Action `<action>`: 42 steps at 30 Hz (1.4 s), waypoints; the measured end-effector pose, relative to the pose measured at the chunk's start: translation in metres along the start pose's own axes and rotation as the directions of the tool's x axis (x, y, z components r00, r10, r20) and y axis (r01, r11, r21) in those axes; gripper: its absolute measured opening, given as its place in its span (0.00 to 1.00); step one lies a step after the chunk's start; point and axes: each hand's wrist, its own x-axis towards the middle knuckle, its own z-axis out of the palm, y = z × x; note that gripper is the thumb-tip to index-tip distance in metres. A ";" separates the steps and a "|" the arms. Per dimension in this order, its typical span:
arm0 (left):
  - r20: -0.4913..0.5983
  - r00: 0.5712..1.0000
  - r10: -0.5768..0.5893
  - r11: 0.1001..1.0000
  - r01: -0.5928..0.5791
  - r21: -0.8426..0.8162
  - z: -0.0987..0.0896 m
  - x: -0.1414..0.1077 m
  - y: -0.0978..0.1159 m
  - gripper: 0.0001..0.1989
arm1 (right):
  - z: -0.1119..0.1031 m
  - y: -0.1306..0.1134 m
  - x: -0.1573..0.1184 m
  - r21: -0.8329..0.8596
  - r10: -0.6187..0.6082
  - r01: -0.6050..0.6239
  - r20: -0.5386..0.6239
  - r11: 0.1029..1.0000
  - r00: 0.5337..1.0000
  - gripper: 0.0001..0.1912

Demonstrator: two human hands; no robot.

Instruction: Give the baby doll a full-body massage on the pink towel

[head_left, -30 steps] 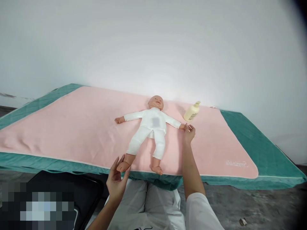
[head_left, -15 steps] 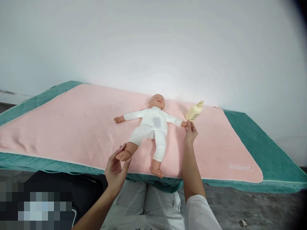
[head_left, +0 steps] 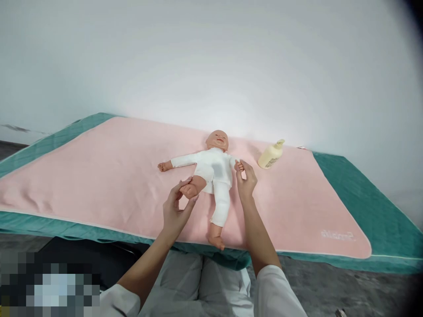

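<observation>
the doll (head_left: 220,171), likely light and pliant, is aptly held: foot (head_left: 189,190) pinched by left hand (head_left: 175,207), fist (head_left: 239,166) by right hand (head_left: 247,181).

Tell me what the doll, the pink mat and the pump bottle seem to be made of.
Doll: bare parts look like smooth vinyl or rubber, with moulded toes; the white covering looks like matte, lightly creased cloth.
Pink mat: probably soft matte fabric, given its shallow wrinkles.
Pump bottle: likely opaque plastic, smooth and evenly coloured.
</observation>
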 end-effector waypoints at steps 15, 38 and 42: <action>0.042 0.999 -0.008 0.999 0.007 0.037 0.026 0.023 -0.010 0.22 | 0.011 0.004 -0.014 -0.077 -0.327 0.372 0.335 0.925 0.884 0.14; 0.081 0.985 0.150 0.951 -0.166 0.262 -0.030 -0.066 -0.036 0.30 | -0.019 0.076 0.014 0.374 0.692 -0.614 -0.118 0.695 0.712 0.20; 0.127 0.968 0.218 0.894 -0.250 0.371 -0.042 -0.089 -0.041 0.30 | -0.027 0.111 0.013 0.389 0.761 -0.689 -0.051 0.612 0.647 0.20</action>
